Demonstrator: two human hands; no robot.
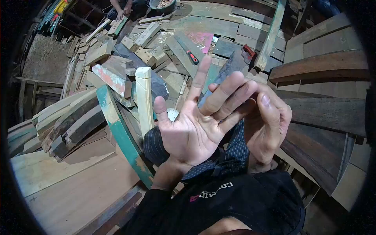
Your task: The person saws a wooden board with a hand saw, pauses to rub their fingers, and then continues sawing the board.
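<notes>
My left hand (192, 129) is raised in front of me, palm facing me, with the thumb and index finger stretched apart. Its other fingers lean right toward my right hand (268, 121). That hand is curled, its fingers closed around the outer fingers of the left one. Exactly which fingers it grips is partly hidden. Neither hand is on a tool. Below and behind them are my striped trousers (237, 147). A pale squared wooden post (144, 100) stands left of my left hand, beside a green-painted board (123, 135). Farther off lies a handsaw (192, 57) with a red and black handle.
Wood offcuts (147, 35) are heaped ahead, with a pink sheet (202, 41) nearby. Curved timbers (78, 121) are stacked at left; dark curved beams (321, 66) stand at right. Another person's hands (122, 12) and a basin (162, 4) of shavings are at the back.
</notes>
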